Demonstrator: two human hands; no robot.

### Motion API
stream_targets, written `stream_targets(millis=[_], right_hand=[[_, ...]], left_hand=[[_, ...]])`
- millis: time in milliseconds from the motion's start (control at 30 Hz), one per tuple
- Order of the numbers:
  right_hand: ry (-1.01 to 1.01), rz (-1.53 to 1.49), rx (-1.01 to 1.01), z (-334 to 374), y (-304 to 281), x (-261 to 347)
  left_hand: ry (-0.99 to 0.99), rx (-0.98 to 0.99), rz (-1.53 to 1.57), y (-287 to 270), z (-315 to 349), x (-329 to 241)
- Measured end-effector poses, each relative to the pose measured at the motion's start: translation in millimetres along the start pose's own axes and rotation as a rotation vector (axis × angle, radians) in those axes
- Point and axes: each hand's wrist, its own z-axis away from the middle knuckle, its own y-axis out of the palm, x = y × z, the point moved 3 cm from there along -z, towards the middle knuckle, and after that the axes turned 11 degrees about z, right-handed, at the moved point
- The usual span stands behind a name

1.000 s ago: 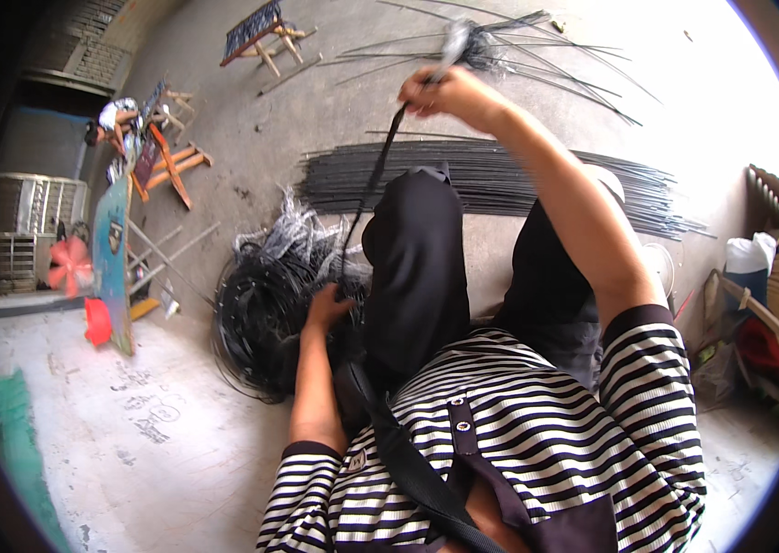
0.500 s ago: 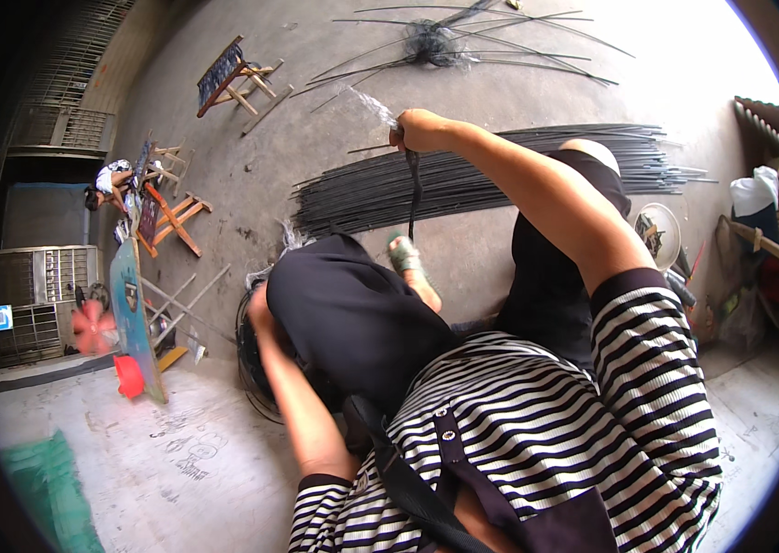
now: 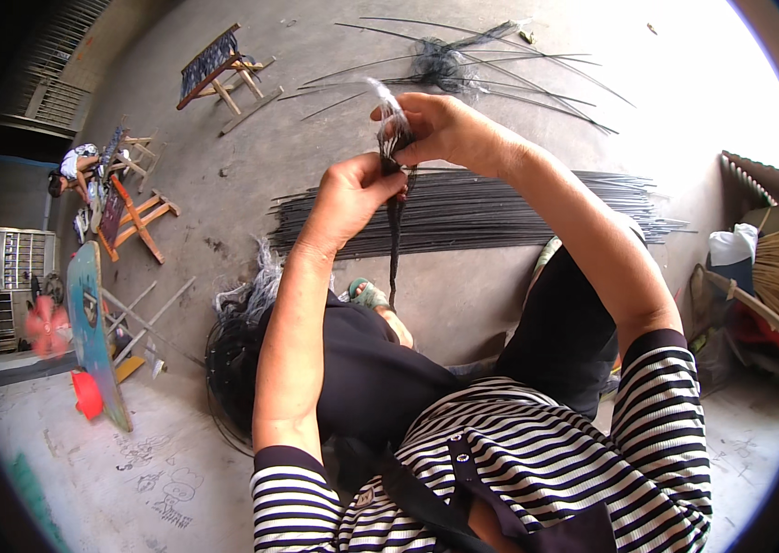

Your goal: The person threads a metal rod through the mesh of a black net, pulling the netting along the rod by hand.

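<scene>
Raised in front of my knees, both hands meet on a thin bundle of dark strands (image 3: 394, 235), which hangs down in a narrow twisted length and ends at the top in a pale, see-through tuft. My left hand (image 3: 352, 196) pinches it between thumb and fingers just below the tuft. Slightly higher, my right hand (image 3: 454, 134) grips the upper part with curled fingers. Beyond the hands, a pile of long thin black rods (image 3: 491, 212) lies across the floor. Beside my left thigh sits a heap of black and whitish strands (image 3: 240, 323), partly hidden by my leg and arm.
Farther off lie loose rods with a dark net-like clump (image 3: 440, 64). Folding wooden stools (image 3: 223, 78) stand at left, near a bent-over person (image 3: 81, 166). A blue-green board (image 3: 90, 332) and a red fan (image 3: 46, 324) are closer. A broom (image 3: 774, 267) stands at right.
My left hand has come up from the heap beside my thigh and now grips the bundle below my right hand. The view has shifted slightly.
</scene>
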Motion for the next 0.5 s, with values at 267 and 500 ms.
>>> stream_targets(millis=[267,500], right_hand=[[0.255,0.053,-0.114,-9,-11,-53],[0.258,-0.037,-0.376,-20,-32,-69]], left_hand=[[-0.024,-0.321,0.395,-24,-13,40],[0.015,-0.55,0.431,-54,-18,39]])
